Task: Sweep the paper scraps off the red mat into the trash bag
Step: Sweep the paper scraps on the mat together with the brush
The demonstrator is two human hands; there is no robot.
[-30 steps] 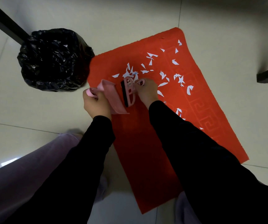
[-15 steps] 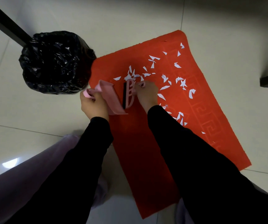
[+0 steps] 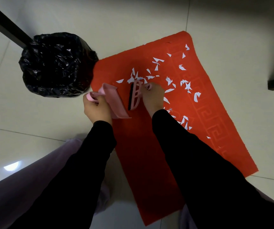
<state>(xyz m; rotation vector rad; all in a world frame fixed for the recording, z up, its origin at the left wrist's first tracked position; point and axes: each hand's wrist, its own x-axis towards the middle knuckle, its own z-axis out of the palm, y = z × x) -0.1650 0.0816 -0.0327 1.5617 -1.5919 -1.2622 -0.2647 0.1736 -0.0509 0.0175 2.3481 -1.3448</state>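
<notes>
Centre frame, left hand [image 3: 96, 108] grips pink dustpan [image 3: 114, 101] by its handle; right hand [image 3: 152, 96] grips pink brush [image 3: 135, 95] beside it; paper scraps [image 3: 185, 84] scattered upper right on red mat [image 3: 141, 162]; trash bag [image 3: 55, 63] upper left.

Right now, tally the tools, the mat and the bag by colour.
Pink: 2, the dustpan and the brush.
Red: 1, the mat.
Black: 1, the trash bag.
Total: 4.
</notes>
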